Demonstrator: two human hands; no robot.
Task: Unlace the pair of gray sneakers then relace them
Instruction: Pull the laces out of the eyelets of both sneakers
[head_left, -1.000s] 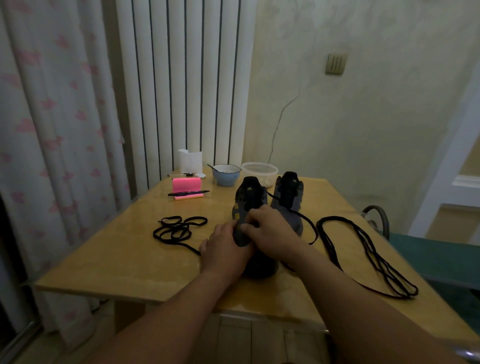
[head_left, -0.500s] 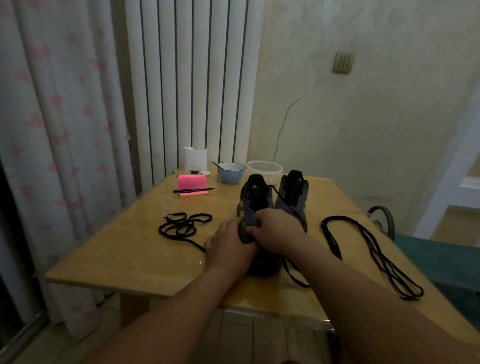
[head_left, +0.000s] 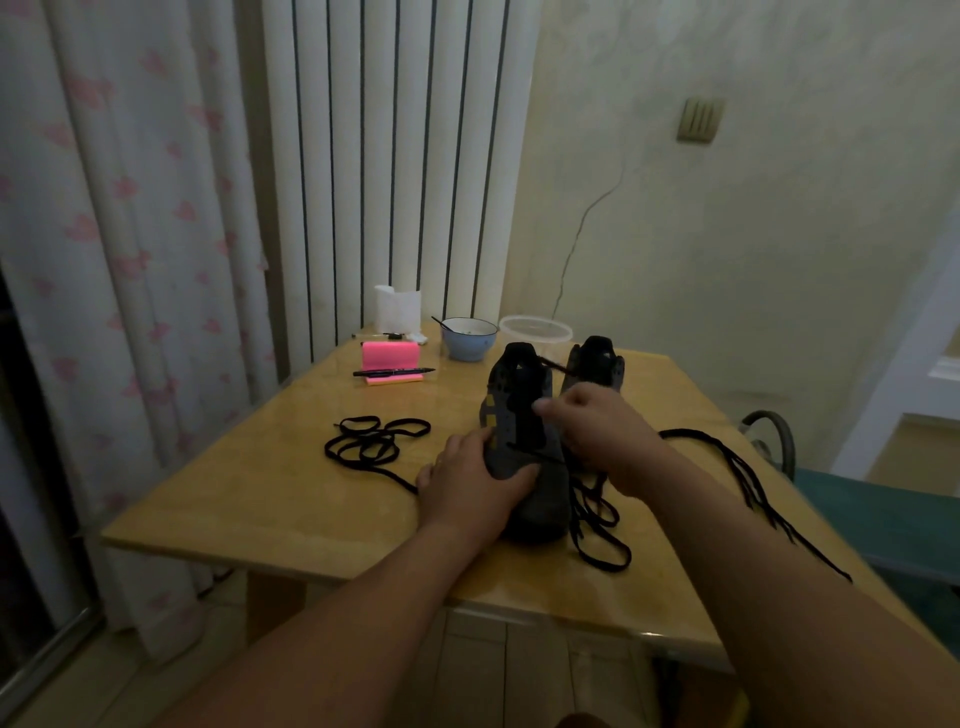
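Gray sneaker (head_left: 519, 421) lies toe-near; your left hand (head_left: 467, 486) grips its toe. Your right hand (head_left: 605, 441) pinches the lace (head_left: 551, 366) on its right.

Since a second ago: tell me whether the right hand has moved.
Yes. Against the held sneaker, the right hand has drawn away from the left hand at the toe, up toward the tongue and rightward, apparently pinching a lace.
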